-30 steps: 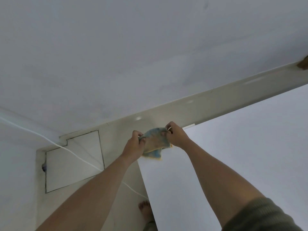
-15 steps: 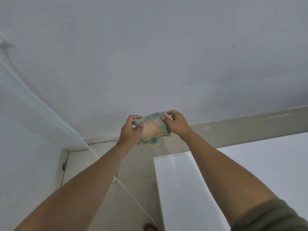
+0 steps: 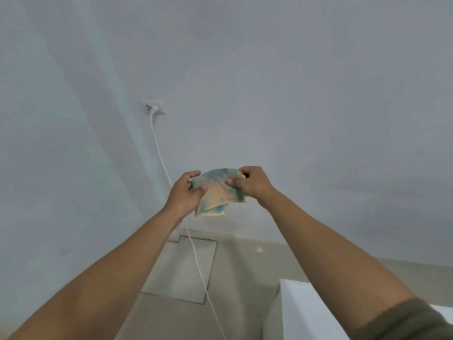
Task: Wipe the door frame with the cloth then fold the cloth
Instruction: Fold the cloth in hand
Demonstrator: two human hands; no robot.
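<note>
A pale wall [image 3: 294,82] fills most of the frame, plain and bare from the top down to the tan floor [image 3: 245,261] at the bottom. At the lower right a white door [image 3: 306,312] juts in. A socket [image 3: 152,107] sits in the upper left, and its white cord [image 3: 159,148] runs down past the hands to the floor.

Both bare arms reach up to the middle of the frame. The left hand [image 3: 183,196] and right hand [image 3: 253,184] hold the cloth [image 3: 218,192] between them in mid-air, clear of the wall.

The cloth is small, mottled blue and yellow, already doubled over itself, with a lower layer showing at its bottom edge. It looks light, thin and limp; it sags where nothing holds it, so it should crease easily but will not keep a shape unaided. It seems neither slippery nor fragile.

On each side the fingers [image 3: 196,174] curl behind the top corner and the thumb presses on the front, a narrow pinch holding cloth. Corners and edges look like the right places to take hold: pinching there keeps the layers lined up for the next fold, I judge.
</note>
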